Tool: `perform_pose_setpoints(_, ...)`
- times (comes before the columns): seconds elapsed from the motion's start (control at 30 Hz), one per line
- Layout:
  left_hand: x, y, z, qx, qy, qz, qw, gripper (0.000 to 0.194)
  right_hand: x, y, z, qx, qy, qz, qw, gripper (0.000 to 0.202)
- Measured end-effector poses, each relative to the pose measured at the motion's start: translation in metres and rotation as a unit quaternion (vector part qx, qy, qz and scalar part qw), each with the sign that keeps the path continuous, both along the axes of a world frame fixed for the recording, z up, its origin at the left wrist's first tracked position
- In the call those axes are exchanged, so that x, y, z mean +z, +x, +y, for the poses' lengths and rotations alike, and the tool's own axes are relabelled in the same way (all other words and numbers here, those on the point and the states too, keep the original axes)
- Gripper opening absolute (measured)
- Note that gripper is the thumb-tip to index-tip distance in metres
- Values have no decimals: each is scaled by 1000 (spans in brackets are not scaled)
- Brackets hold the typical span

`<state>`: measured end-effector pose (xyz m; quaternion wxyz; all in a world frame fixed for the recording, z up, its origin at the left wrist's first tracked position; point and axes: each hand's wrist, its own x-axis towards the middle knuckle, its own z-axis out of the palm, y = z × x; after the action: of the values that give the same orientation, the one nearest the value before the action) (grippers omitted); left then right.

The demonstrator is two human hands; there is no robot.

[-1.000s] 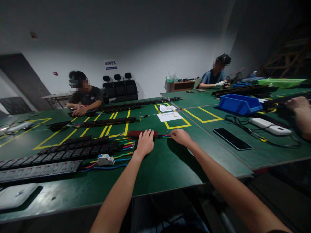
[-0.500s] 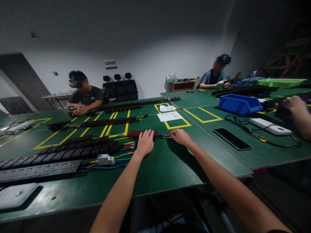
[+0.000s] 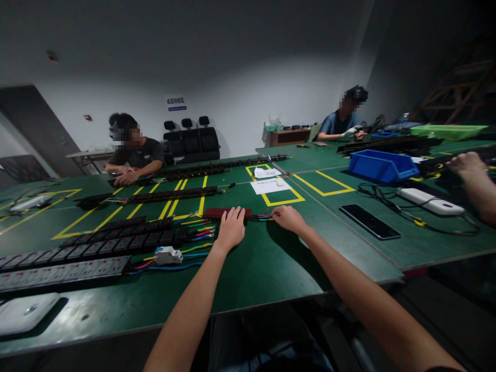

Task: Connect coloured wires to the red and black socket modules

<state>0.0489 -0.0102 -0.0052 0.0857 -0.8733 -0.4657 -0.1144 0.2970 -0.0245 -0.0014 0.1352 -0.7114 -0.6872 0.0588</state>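
Observation:
A dark red strip-shaped piece (image 3: pixel 214 213) lies on the green table, with several thin coloured wires (image 3: pixel 260 218) running out of its right end. My left hand (image 3: pixel 231 231) rests flat across the right part of this strip, fingers stretched out over its top. To the right, my right hand (image 3: pixel 289 219) is closed in a pinch at the far end of the wires. Its fingers hide the wire tips. Left of my hands lie black socket strips (image 3: pixel 132 242) whose wire ends point toward me, and a white circuit breaker (image 3: pixel 168 254) on coloured wires.
A phone (image 3: pixel 370 221), a white power bank (image 3: pixel 431 201) with black cables, and a blue bin (image 3: pixel 383 166) are to the right. Paper sheets (image 3: pixel 267 187) lie beyond my hands. Two people work across the table; another person's hand (image 3: pixel 470 168) is at right.

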Motion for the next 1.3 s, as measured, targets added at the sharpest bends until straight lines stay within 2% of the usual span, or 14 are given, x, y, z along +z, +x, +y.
perform_pose_setpoints(0.87, -1, 0, 1, 1, 0, 2, 1000, 59, 5, -2, -3, 1, -7, 2, 1000, 33)
perform_pose_setpoints(1.3, -1, 0, 2, -2, -4, -2, 1000, 59, 3, -1, -1, 5, -4, -6, 1000, 33)
